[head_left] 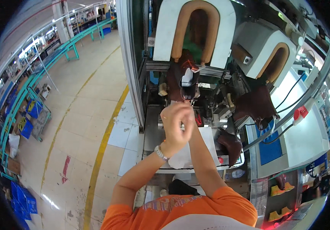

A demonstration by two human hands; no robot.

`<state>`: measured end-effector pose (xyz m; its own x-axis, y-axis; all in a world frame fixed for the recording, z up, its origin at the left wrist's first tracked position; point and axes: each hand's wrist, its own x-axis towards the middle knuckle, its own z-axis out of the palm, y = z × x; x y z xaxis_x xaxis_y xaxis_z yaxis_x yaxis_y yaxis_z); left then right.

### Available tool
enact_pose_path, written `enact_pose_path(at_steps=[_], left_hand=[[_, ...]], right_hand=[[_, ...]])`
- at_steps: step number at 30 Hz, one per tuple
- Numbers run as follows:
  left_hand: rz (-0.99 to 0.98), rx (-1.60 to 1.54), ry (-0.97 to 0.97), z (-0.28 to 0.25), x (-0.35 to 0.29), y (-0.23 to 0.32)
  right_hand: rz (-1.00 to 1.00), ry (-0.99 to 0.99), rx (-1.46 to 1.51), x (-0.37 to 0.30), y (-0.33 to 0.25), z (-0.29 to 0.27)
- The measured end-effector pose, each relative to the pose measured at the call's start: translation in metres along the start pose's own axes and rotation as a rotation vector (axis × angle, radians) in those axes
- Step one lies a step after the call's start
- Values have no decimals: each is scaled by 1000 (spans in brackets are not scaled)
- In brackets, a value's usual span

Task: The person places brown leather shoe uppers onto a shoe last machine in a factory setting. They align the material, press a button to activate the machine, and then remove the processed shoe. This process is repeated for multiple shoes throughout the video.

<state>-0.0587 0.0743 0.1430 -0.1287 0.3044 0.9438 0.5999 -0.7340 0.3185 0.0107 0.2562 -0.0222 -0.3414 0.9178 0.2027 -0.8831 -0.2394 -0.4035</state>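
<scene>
My left hand (177,122), with a metal-band watch (160,153) at its wrist, is in front of the machine, slightly blurred. Its fingers curl toward the thumb, and whatever they hold, if anything, does not show. Behind it ends my right forearm (203,157); the right hand is mostly covered, so its fingers cannot be read. Just beyond both hands, a dark brown leather boot upper (174,82) sits at the machine, its opening facing me. Above that boot stands a white machine head (165,34) with a padded tan arch (179,32).
A second white machine head (245,42) stands right, with a brown boot upper (255,103) below it. Another brown boot (231,145) rests on the table's right side, near a red knob (221,160). A metal post (131,65) rises left. A grey pipe (284,122) crosses at right.
</scene>
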Motion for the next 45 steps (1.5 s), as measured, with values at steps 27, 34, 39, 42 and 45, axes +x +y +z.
enact_pose_path(at_steps=[27,34,39,42,45], left_hand=[[19,693,-477,-4,20,-2],[24,702,-460,0,20,2],[14,487,-404,-8,25,10],[-45,409,-276,-45,-4,5],[-377,357,-213,-85,-90,-41]], right_hand=[[74,79,0,7,13,-6],[58,95,-2,1,7,10],[125,110,-130,-8,-11,-2],[17,400,-514,-71,-28,43],[-233,69,-929,-159,-91,88]])
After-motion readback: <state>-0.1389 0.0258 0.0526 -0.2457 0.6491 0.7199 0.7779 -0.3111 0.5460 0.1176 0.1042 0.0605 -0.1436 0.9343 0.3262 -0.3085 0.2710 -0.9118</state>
